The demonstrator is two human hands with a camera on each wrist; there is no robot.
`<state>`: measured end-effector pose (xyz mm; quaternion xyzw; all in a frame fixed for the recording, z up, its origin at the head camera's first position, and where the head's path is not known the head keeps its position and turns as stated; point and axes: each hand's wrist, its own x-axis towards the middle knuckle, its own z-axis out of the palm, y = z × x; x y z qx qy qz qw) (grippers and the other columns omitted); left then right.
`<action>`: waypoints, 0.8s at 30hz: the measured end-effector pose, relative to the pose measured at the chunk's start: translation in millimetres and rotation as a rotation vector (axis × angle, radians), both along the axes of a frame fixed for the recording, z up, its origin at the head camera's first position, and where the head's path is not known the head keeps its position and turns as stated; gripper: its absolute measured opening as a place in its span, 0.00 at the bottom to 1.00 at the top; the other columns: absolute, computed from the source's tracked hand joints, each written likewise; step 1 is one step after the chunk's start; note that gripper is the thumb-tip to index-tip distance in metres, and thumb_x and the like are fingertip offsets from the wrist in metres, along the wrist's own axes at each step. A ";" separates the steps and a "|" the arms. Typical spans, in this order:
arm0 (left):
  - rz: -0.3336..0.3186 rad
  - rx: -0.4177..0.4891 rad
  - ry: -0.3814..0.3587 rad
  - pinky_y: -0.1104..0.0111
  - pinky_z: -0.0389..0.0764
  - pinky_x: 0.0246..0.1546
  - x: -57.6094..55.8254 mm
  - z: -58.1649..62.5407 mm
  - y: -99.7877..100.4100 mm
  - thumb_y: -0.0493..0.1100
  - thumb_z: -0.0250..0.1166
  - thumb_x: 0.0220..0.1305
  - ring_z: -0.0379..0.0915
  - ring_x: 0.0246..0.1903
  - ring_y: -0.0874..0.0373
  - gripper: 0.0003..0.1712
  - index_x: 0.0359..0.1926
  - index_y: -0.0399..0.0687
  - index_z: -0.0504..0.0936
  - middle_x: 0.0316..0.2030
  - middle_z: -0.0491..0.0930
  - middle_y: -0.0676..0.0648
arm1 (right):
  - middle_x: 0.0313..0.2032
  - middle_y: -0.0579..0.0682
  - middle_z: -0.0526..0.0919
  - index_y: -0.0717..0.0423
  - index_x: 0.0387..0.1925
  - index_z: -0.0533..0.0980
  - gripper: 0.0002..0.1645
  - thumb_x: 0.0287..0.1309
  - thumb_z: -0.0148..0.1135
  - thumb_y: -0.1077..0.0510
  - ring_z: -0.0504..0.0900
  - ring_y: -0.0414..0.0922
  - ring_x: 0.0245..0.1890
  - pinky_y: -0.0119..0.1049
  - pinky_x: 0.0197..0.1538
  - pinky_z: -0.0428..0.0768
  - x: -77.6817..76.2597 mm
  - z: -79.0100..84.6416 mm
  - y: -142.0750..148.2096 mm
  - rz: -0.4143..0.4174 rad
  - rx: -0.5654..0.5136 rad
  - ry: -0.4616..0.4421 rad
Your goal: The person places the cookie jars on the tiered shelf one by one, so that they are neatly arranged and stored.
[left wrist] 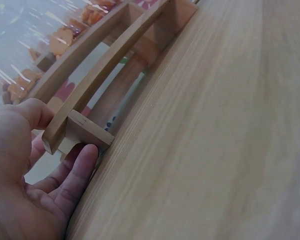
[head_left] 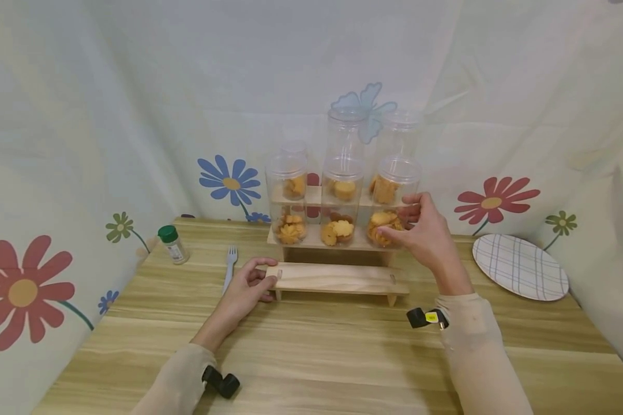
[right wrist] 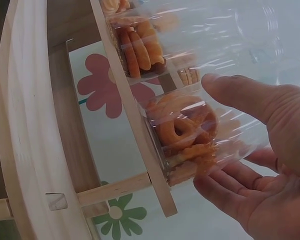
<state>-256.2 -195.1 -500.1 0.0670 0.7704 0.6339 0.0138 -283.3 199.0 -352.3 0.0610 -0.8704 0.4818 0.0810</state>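
Observation:
A tiered wooden display stand (head_left: 337, 278) stands on the table. On its middle step is a row of three clear lidded jars with cookies in the bottom. My left hand (head_left: 249, 282) holds the left end of the lowest step; in the left wrist view its fingertips (left wrist: 86, 155) lie by the short leg under the board. My right hand (head_left: 426, 230) is around the lower part of the right-hand cookie jar (head_left: 386, 222), thumb on one side and fingers on the other. Ring-shaped cookies (right wrist: 177, 125) show through that jar's wall. The lowest step carries nothing.
More clear jars (head_left: 346, 135) stand on the higher step behind. At the left are a green-capped shaker (head_left: 172, 245) and a light grey fork (head_left: 231, 266). A checked oval plate (head_left: 519, 268) lies at the right. A flowered cloth (head_left: 135, 115) hangs behind the table.

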 end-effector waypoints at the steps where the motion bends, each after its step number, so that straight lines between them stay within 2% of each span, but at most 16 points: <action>1: 0.001 -0.001 0.000 0.61 0.94 0.41 -0.2 -0.1 -0.2 0.41 0.67 0.82 0.87 0.46 0.48 0.22 0.71 0.48 0.79 0.50 0.85 0.36 | 0.66 0.63 0.78 0.60 0.75 0.61 0.53 0.63 0.86 0.47 0.78 0.62 0.68 0.61 0.73 0.80 0.0 -0.6 -0.2 0.001 0.003 -0.004; 7: -0.011 0.005 -0.012 0.61 0.94 0.42 -1.0 -1.8 1.4 0.41 0.68 0.82 0.86 0.45 0.48 0.22 0.71 0.48 0.78 0.49 0.84 0.37 | 0.70 0.65 0.77 0.61 0.78 0.60 0.55 0.64 0.84 0.47 0.78 0.64 0.70 0.63 0.74 0.79 2.1 -4.9 -0.9 -0.008 0.045 -0.005; 16: -0.009 0.003 -0.016 0.60 0.94 0.42 -2.9 -4.4 4.6 0.42 0.68 0.82 0.86 0.45 0.48 0.21 0.71 0.49 0.79 0.48 0.84 0.38 | 0.71 0.72 0.76 0.63 0.87 0.51 0.68 0.63 0.85 0.45 0.81 0.70 0.68 0.65 0.69 0.82 15.3 -9.9 3.8 -0.051 0.177 0.038; 19: -0.005 0.006 -0.013 0.60 0.94 0.42 -2.5 -4.3 2.9 0.42 0.68 0.82 0.86 0.46 0.48 0.21 0.71 0.49 0.79 0.49 0.84 0.37 | 0.72 0.73 0.74 0.63 0.87 0.51 0.69 0.63 0.85 0.45 0.81 0.71 0.68 0.67 0.68 0.83 22.2 -11.2 9.1 -0.058 0.221 0.045; 24: 0.015 -0.018 0.014 0.57 0.94 0.43 1.4 0.0 0.5 0.41 0.69 0.81 0.86 0.50 0.46 0.24 0.72 0.47 0.78 0.56 0.83 0.34 | 0.72 0.71 0.74 0.63 0.87 0.53 0.67 0.63 0.85 0.44 0.80 0.70 0.67 0.68 0.66 0.83 35.7 -12.5 16.5 -0.081 0.273 0.077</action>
